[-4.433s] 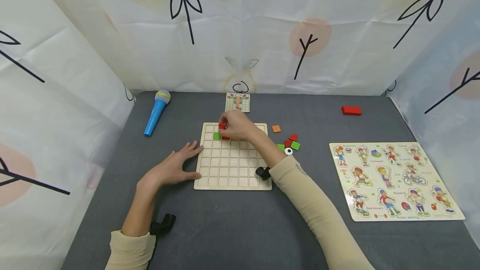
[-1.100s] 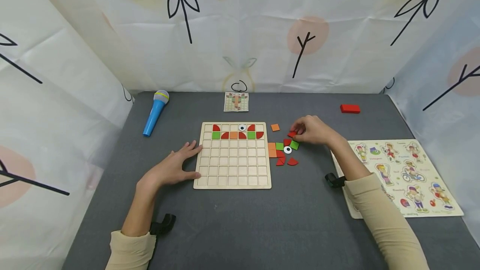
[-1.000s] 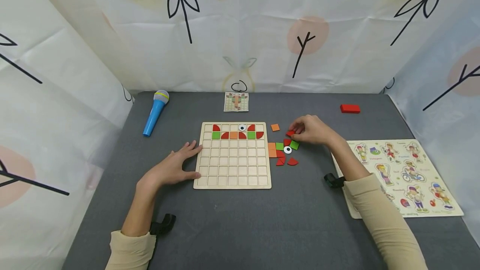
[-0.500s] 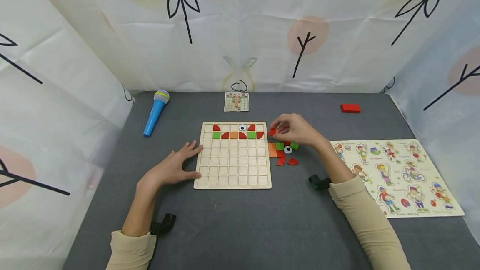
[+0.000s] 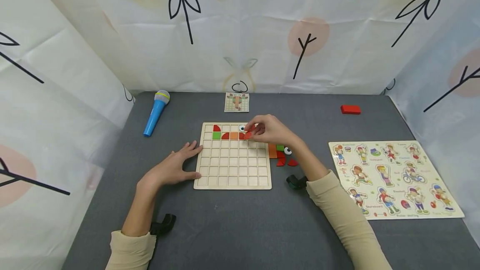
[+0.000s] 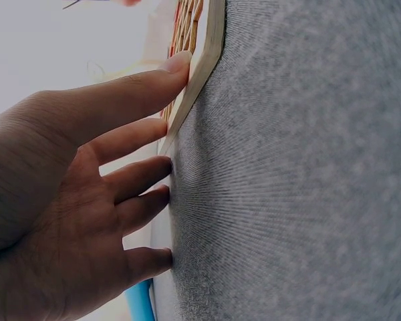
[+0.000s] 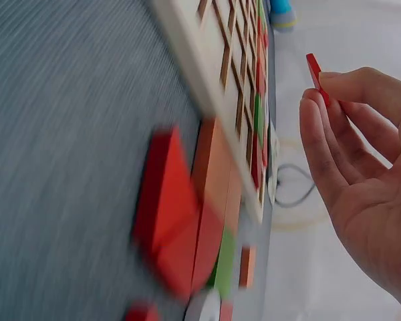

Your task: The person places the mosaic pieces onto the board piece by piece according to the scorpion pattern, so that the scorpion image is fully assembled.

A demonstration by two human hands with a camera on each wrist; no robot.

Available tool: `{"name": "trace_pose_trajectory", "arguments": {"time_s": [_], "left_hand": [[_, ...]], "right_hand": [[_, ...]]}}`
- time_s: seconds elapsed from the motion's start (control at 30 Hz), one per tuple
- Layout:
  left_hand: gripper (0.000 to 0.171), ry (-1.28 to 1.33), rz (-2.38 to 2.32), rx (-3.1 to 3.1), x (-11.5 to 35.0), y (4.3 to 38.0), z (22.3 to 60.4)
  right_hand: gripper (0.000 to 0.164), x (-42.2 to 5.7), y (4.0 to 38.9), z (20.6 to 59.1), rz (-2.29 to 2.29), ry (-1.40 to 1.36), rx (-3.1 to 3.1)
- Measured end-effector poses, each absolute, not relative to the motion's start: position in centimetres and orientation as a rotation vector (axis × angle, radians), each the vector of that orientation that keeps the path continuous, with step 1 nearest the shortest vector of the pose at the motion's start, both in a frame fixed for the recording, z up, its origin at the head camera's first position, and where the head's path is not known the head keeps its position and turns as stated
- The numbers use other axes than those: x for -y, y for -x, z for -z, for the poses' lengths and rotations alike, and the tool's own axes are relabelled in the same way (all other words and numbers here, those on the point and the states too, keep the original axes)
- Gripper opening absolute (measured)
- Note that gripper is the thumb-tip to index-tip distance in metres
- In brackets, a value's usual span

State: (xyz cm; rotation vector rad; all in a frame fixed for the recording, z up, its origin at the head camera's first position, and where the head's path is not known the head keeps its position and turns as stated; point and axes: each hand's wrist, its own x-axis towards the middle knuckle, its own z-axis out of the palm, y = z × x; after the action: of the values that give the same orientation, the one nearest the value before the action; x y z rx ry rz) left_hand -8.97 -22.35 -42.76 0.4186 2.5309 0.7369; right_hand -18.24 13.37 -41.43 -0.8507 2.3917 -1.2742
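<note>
A pale wooden grid board [image 5: 232, 170] lies on the grey table, with red, green and orange tiles and a white eye tile in its two far rows. My left hand [image 5: 169, 169] rests at the board's left side, fingers spread, and its thumb [image 6: 177, 63] touches the rim. Over the far right part of the board, my right hand [image 5: 271, 131] pinches a small red tile [image 7: 314, 70] between thumb and fingertips. In the head view this hand covers some of the set tiles. The held tile appears raised above the board in the right wrist view.
Loose red, orange and green tiles [image 5: 280, 154] lie against the board's right side, partly behind my right wrist. A pattern card [image 5: 237, 102] lies beyond the board. Around them are a blue toy microphone [image 5: 155, 115], a red block [image 5: 350, 109] and a picture puzzle board [image 5: 397, 178].
My right hand was over the board's far left, then among the loose tiles with a red tile; it has since carried that tile left over the board. The left hand has stayed in place.
</note>
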Motion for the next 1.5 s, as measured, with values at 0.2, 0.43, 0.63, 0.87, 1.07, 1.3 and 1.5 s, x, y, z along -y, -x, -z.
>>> {"name": "trace_pose_trajectory", "arguments": {"time_s": [0.2,0.43,0.63,0.87,1.07,1.3,1.5], "left_hand": [[0.094,-0.425,-0.729,-2.537,22.3,9.0,42.8],[0.093,-0.429,-0.736,-2.534,22.3,8.9,42.8],[0.092,-0.436,-0.757,-2.528,22.4,8.8,42.8],[0.092,-0.445,-0.761,-2.535,22.5,8.8,42.9],[0.092,-0.454,-0.771,-2.534,22.5,8.8,42.8],[0.092,-0.453,-0.788,-2.535,22.6,8.8,42.9],[0.092,-0.449,-0.786,-2.534,22.6,8.8,42.9]], "right_hand": [[0.027,-10.3,18.7,41.2,1.248,0.867,-2.353],[0.026,-6.5,19.7,41.6,1.175,0.938,-2.367],[0.024,-3.7,20.5,41.8,1.124,0.984,-2.380],[0.024,-1.5,21.3,42.6,1.037,0.984,-2.421],[0.025,-0.3,21.2,42.6,1.002,1.003,-2.410],[0.025,0.3,20.9,42.8,0.931,1.018,-2.458],[0.027,0.5,20.8,42.9,0.890,1.032,-2.469]]}}
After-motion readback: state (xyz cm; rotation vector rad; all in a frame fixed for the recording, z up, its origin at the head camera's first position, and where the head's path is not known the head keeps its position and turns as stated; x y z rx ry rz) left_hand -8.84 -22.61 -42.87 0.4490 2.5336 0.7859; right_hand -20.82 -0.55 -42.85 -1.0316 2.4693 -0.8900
